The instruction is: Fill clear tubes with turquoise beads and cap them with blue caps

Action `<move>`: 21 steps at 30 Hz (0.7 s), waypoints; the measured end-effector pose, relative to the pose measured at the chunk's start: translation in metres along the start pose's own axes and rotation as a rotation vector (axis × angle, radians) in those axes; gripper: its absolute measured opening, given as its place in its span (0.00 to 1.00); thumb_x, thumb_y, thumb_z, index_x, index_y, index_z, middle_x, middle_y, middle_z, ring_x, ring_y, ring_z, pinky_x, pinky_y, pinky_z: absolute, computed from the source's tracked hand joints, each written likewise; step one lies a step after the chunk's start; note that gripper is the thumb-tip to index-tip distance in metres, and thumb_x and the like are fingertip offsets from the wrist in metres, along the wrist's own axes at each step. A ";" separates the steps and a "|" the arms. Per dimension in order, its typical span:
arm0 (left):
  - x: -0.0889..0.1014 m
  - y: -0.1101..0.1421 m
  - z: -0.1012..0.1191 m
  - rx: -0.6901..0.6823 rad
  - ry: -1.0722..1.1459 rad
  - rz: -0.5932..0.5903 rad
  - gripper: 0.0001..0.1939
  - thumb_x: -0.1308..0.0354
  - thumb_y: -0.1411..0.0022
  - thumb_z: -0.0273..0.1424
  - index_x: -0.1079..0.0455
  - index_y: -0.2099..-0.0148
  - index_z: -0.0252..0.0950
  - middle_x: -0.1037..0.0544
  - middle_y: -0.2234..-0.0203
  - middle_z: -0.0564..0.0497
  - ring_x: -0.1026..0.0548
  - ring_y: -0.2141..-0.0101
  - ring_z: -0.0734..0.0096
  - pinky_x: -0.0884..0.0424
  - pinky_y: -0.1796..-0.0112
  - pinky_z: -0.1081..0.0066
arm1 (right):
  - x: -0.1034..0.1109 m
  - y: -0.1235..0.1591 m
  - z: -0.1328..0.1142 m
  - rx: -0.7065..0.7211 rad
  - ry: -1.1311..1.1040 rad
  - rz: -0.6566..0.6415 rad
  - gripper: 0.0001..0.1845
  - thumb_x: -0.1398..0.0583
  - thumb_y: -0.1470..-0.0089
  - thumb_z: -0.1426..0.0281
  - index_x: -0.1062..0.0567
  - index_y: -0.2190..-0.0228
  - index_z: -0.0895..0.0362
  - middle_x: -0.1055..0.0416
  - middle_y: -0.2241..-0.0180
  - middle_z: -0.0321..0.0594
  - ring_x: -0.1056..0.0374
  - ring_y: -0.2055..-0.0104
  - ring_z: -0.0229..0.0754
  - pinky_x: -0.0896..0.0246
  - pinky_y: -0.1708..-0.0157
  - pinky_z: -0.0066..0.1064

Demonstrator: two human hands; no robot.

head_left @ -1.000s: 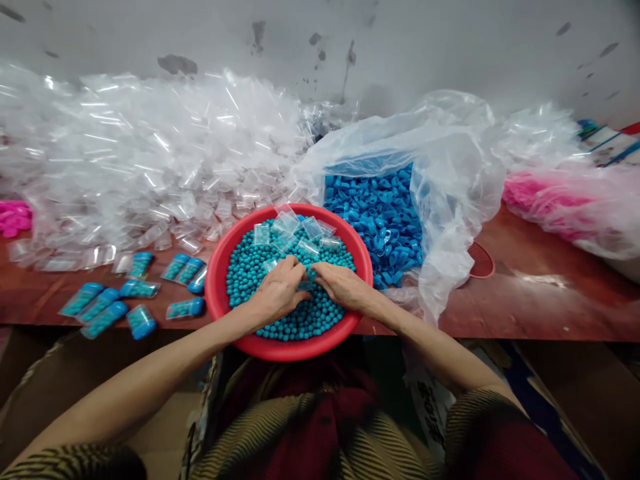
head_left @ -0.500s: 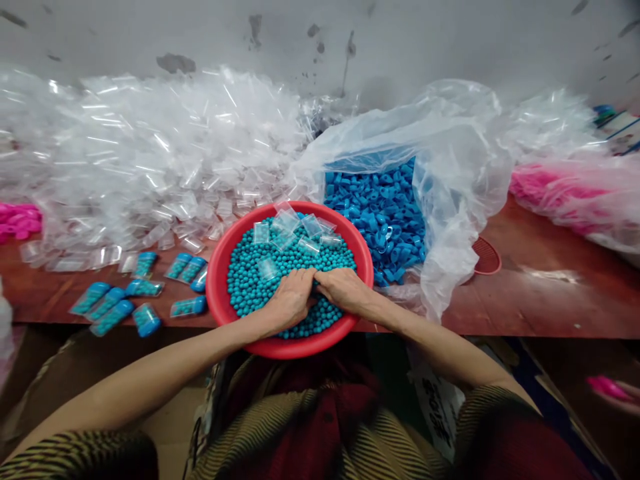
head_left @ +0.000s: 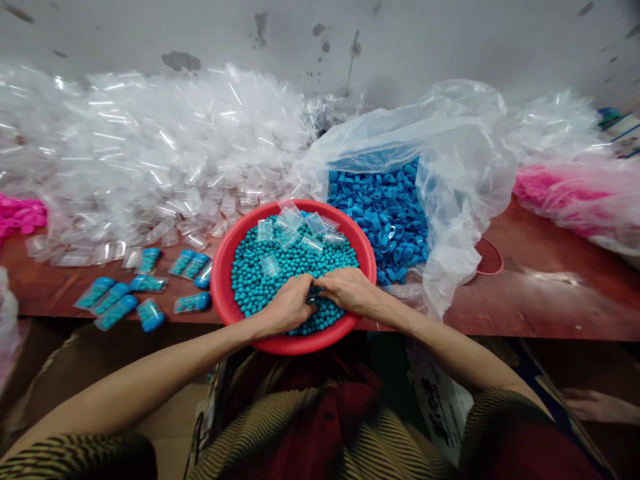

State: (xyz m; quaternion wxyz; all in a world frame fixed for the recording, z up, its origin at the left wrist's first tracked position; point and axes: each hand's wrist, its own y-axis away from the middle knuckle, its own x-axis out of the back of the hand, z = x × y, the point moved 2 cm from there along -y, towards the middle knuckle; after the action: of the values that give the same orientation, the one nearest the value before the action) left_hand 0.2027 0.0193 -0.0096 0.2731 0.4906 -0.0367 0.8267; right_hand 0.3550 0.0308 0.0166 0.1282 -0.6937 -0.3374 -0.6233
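My left hand (head_left: 289, 303) and my right hand (head_left: 350, 288) meet over a red basin (head_left: 220, 293) filled with small teal beads (head_left: 253, 287). The left fingers are closed around what looks like a small clear plastic container (head_left: 313, 297), mostly hidden by the hand. Curled inward, the right fingertips touch or nearly touch its top; whether they pinch anything is hidden. Several clear containers (head_left: 314, 224) lie on the beads toward the basin's far side. Left of the basin, bead-filled containers with blue caps (head_left: 116, 312) lie on the table.
A big heap of clear containers (head_left: 125, 153) covers the back left. Behind the basin, blue caps (head_left: 395, 227) fill an open plastic bag (head_left: 465, 153). Pink pieces (head_left: 20, 215) lie far left, more in a bag (head_left: 575, 193) at right. Another person's hand (head_left: 597, 405) is at lower right.
My hands have parted slightly, showing a bit of the clear container between them. The other person's hand has shifted, and the pink thing in it no longer shows. The view has moved slightly.
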 end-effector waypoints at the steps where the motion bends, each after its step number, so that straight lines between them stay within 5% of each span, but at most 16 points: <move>1: 0.000 0.004 0.000 -0.014 -0.023 0.010 0.12 0.46 0.48 0.27 0.38 0.59 0.37 0.27 0.63 0.46 0.28 0.60 0.58 0.32 0.61 0.62 | 0.005 0.000 0.001 -0.007 -0.005 -0.007 0.13 0.48 0.39 0.67 0.26 0.58 0.53 0.24 0.62 0.40 0.29 0.62 0.41 0.49 0.70 0.28; 5: 0.001 0.023 0.002 -0.118 -0.173 0.019 0.12 0.51 0.46 0.23 0.38 0.57 0.36 0.27 0.62 0.44 0.30 0.59 0.58 0.32 0.58 0.60 | 0.029 -0.017 -0.002 -0.051 -0.030 0.068 0.14 0.50 0.38 0.67 0.25 0.63 0.54 0.24 0.66 0.40 0.30 0.63 0.41 0.48 0.70 0.28; 7: 0.003 0.032 0.002 -0.156 -0.232 -0.004 0.12 0.52 0.46 0.22 0.38 0.58 0.34 0.28 0.62 0.43 0.30 0.58 0.57 0.32 0.57 0.59 | 0.034 -0.036 -0.012 0.041 -0.063 0.160 0.13 0.49 0.38 0.65 0.27 0.60 0.56 0.26 0.63 0.41 0.31 0.61 0.41 0.47 0.68 0.28; 10: 0.007 0.045 -0.005 -0.183 -0.259 0.043 0.13 0.52 0.47 0.22 0.38 0.57 0.32 0.29 0.59 0.40 0.31 0.56 0.56 0.32 0.54 0.57 | 0.026 -0.073 -0.035 0.286 -0.063 0.190 0.16 0.43 0.42 0.62 0.31 0.56 0.58 0.32 0.57 0.44 0.33 0.61 0.41 0.44 0.69 0.28; 14: 0.015 0.056 -0.023 -0.159 -0.255 0.123 0.09 0.50 0.45 0.24 0.38 0.60 0.35 0.30 0.62 0.44 0.31 0.58 0.58 0.30 0.56 0.57 | 0.005 -0.112 -0.047 0.405 0.026 0.132 0.08 0.47 0.39 0.69 0.31 0.61 0.60 0.35 0.59 0.46 0.37 0.68 0.38 0.44 0.71 0.29; 18: 0.024 0.052 -0.038 -0.169 -0.293 0.316 0.10 0.48 0.45 0.25 0.40 0.59 0.35 0.39 0.47 0.39 0.42 0.42 0.49 0.38 0.46 0.50 | 0.001 -0.109 -0.035 0.374 -0.109 0.191 0.09 0.51 0.40 0.78 0.32 0.65 0.61 0.34 0.64 0.43 0.39 0.67 0.38 0.44 0.67 0.28; 21: 0.023 0.039 -0.046 -0.179 -0.264 0.336 0.11 0.48 0.47 0.24 0.41 0.59 0.34 0.47 0.40 0.37 0.52 0.37 0.44 0.42 0.43 0.47 | 0.001 -0.086 -0.021 0.234 -0.347 0.269 0.07 0.49 0.44 0.81 0.33 0.66 0.60 0.34 0.68 0.38 0.40 0.67 0.36 0.44 0.66 0.26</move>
State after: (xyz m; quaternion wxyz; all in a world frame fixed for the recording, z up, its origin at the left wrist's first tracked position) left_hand 0.1388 0.0107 -0.0058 0.1669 0.5553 -0.2261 0.7827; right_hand 0.2842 0.0820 0.0009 0.2299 -0.8095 -0.3289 -0.4286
